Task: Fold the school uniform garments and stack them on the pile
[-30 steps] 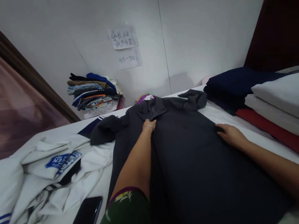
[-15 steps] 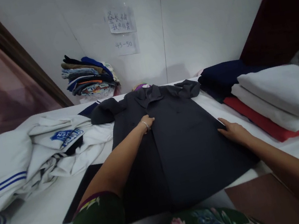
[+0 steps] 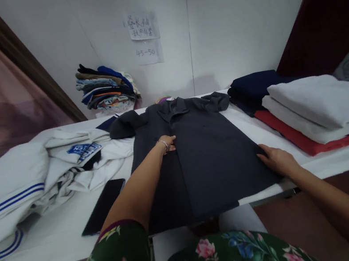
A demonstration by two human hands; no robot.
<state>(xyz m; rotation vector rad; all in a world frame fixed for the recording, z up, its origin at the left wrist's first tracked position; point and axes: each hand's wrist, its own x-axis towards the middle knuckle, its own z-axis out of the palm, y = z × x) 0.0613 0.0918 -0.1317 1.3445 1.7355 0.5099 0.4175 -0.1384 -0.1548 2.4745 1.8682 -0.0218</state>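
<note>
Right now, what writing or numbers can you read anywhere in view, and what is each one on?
"45-50": lower paper sheet taped to the wall.
Upper paper sheet: handwritten characters, too blurred to read.
Blue printed logo on the white garment: lettering too small to read.
Nothing else legible.

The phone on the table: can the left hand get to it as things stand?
Probably yes. The phone lies bare on the table, left of the dark coat, with nothing on it. The left hand rests flat on the coat and holds nothing.
</note>
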